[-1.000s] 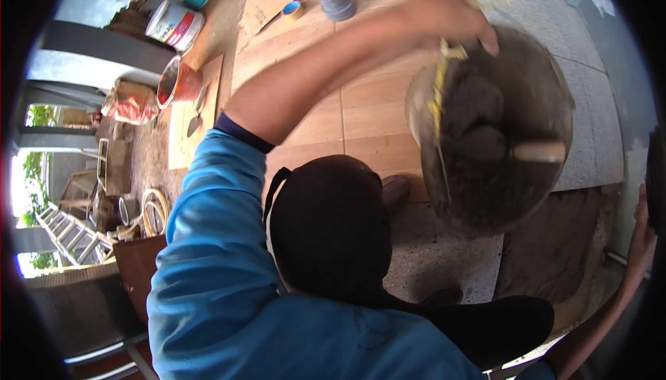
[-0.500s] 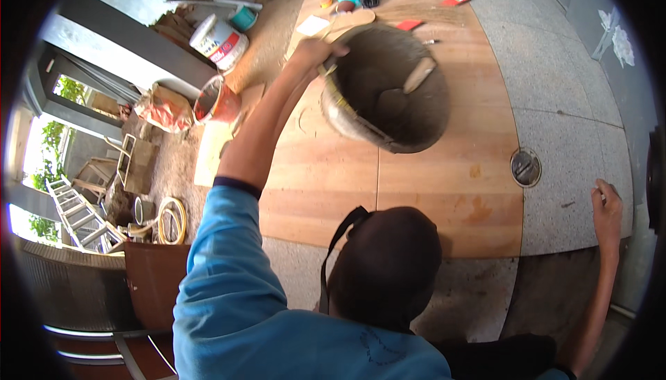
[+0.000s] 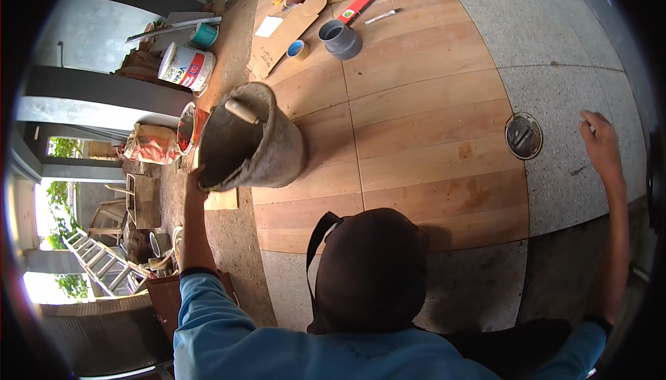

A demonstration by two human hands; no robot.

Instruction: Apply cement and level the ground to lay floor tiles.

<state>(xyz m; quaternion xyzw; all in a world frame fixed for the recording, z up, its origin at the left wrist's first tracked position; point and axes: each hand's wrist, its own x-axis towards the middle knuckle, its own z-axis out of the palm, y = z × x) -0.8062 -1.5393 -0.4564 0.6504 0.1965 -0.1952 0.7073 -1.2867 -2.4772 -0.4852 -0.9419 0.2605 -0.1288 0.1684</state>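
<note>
A cement-crusted bucket (image 3: 288,141) is tilted over the left edge of the wood-look floor, its mouth turned left toward my left hand (image 3: 196,179). That hand grips its rim. A wooden handle (image 3: 243,111) shows at the bucket's mouth; whatever it belongs to is hidden inside. Out to the right, my right hand (image 3: 602,145) hangs above the speckled floor with curled fingers and nothing visible in them. It is nearest the round metal drain cover (image 3: 523,136).
Ahead lie a grey pipe fitting (image 3: 340,41), blue tape roll (image 3: 298,50), cardboard (image 3: 288,39), red level (image 3: 359,7) and brush (image 3: 383,16). Along the left stand a white paint bucket (image 3: 186,66), an orange bucket (image 3: 189,130), a sack (image 3: 151,144) and a ladder (image 3: 104,262).
My left hand has swung the bucket leftward and lower, uncovering the pipe fitting and tape roll. My right hand has risen slightly in the picture; the view has shifted.
</note>
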